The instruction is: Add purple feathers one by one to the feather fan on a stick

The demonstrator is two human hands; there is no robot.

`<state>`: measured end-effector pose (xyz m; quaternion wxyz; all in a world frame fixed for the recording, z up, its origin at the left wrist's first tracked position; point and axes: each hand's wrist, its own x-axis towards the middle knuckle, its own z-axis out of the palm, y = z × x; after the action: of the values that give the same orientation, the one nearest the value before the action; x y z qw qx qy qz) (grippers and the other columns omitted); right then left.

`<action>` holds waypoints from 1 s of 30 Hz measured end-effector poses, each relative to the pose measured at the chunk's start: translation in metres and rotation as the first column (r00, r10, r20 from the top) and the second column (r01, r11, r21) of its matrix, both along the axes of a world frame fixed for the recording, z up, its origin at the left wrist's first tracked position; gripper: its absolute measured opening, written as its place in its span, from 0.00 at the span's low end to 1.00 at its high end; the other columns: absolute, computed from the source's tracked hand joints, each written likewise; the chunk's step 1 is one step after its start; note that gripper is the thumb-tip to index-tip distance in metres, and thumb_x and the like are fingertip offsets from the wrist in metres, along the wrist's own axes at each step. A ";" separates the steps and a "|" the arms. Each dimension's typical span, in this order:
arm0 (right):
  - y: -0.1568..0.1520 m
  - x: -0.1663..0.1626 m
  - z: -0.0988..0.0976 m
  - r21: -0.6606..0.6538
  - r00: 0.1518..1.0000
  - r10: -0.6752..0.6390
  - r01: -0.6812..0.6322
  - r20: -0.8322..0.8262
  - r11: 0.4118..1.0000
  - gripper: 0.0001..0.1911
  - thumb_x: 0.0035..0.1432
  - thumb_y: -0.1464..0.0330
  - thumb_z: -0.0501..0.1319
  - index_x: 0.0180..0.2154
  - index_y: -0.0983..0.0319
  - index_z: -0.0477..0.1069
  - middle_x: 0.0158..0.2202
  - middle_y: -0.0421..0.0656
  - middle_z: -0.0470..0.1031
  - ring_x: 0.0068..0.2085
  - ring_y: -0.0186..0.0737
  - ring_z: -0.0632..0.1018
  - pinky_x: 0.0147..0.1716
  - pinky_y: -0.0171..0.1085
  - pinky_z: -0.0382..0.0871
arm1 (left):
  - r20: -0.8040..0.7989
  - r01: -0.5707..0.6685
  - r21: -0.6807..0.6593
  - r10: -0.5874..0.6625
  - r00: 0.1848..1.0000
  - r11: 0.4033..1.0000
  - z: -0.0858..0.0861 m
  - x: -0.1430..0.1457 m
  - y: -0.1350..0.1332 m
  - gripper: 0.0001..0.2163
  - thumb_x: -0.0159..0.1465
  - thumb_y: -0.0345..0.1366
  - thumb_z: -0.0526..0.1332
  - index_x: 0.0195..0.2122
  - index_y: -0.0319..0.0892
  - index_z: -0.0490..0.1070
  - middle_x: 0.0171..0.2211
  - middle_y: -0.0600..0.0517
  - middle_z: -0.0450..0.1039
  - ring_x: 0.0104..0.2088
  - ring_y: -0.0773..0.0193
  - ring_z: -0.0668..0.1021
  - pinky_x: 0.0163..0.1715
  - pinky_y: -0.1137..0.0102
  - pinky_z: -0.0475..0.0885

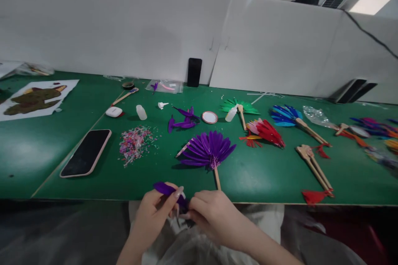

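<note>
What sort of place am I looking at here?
Probably a handicraft workshop: the long green table bears a purple feather fan with a wooden handle and a heap of tiny multicoloured flakes, while the person's left hand holds a slender purple feather.

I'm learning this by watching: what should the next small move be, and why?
Probably raise the purple feather over the green table toward the purple fan: the left hand holds it, the right hand is at its lower end, and the similarly coloured fan lies just ahead.

Gap btwn purple fan [209, 150] & coloured bits [134, 144]
</note>
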<state>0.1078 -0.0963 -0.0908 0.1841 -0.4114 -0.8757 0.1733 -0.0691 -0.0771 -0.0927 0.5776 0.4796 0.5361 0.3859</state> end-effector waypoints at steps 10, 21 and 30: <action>-0.014 0.002 -0.005 0.060 0.969 -0.124 0.140 -0.213 0.988 0.16 0.67 0.69 0.43 0.29 0.61 0.64 0.24 0.41 0.69 0.25 0.35 0.68 0.23 0.33 0.55 | 0.074 -0.252 -0.085 0.258 0.963 0.964 -0.004 0.020 -0.013 0.16 0.49 0.48 0.69 0.28 0.40 0.75 0.14 0.56 0.67 0.16 0.70 0.68 0.16 0.77 0.63; -0.014 0.027 -0.009 -0.212 0.792 -0.322 0.246 -0.519 0.946 0.13 0.66 0.71 0.48 0.27 0.60 0.59 0.23 0.36 0.62 0.24 0.31 0.64 0.25 0.31 0.56 | 0.156 -0.318 -0.034 0.319 0.935 0.948 -0.003 0.057 -0.013 0.15 0.52 0.47 0.68 0.29 0.39 0.73 0.15 0.57 0.67 0.15 0.73 0.67 0.14 0.80 0.63; -0.017 0.032 -0.009 -0.537 0.459 -0.511 0.085 -0.726 0.839 0.19 0.68 0.60 0.49 0.25 0.60 0.56 0.22 0.35 0.56 0.24 0.30 0.59 0.23 0.31 0.53 | 0.298 -0.359 -0.046 0.356 0.886 0.932 0.012 0.083 -0.019 0.14 0.54 0.45 0.69 0.29 0.39 0.72 0.14 0.59 0.66 0.15 0.75 0.66 0.15 0.82 0.62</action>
<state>0.1395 -0.1129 -0.1003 0.5204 -0.4535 -0.5213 0.5018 0.0138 -0.0962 -0.0803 0.5691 0.3113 0.5186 0.5570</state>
